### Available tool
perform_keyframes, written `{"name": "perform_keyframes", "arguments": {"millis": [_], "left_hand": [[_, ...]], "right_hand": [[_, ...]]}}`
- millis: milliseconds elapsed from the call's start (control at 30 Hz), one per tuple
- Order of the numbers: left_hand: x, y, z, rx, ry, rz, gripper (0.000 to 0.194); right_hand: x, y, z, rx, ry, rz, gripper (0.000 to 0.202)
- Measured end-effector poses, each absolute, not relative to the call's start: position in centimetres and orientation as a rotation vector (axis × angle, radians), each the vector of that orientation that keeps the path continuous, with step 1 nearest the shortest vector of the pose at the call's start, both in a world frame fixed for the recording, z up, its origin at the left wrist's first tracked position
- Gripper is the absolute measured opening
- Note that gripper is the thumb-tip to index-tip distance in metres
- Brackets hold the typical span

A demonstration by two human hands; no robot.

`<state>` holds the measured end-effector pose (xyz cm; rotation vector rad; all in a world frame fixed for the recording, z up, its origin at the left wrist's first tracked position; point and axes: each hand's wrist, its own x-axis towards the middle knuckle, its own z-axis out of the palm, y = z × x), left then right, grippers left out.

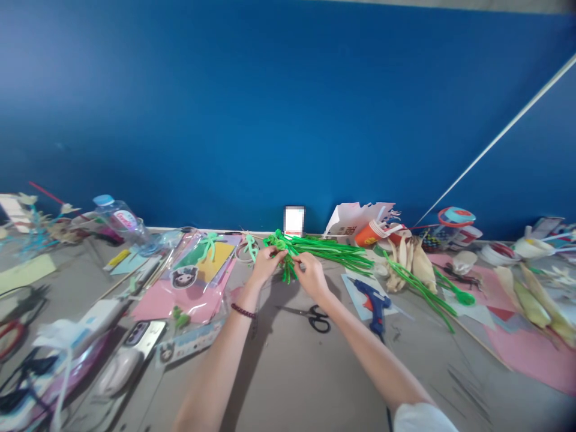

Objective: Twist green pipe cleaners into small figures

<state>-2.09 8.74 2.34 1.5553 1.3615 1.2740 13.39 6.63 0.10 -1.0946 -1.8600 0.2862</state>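
At the far left of the frame we see a red-handled pair of scissors (9, 339), partly cut off by the edge. Towards the upper left of the table we find 1 clear bottle (123, 217) with a blue cap, leaning to one side, and below it 1 phone (155, 331). Next we come to a pink sheet (155, 303) under clear plastic.

At the middle of the frame our left hand (270, 264), with 1 beaded bracelet (243, 310) on its wrist, pinches the green pipe cleaners (288, 275) between thumb and fingertips. Our right hand (310, 273) has its fingertips closed on the same cluster from the right. Below the hands we see black scissors (318, 323), and behind them a bundle of green stems (346, 255) runs rightward. Right of centre lie 1 blue glue gun (378, 305) and, above it, 1 tilted orange cup (366, 234).
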Motion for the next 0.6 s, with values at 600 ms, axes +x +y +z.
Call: {"name": "perform_keyframes", "arguments": {"millis": [600], "left_hand": [[-6.7, 10.8, -1.2, 1.692, 1.682, 1.352, 0.022]], "right_hand": [[12.7, 9.0, 1.3, -1.199, -1.324, 1.238, 0.026]]}}
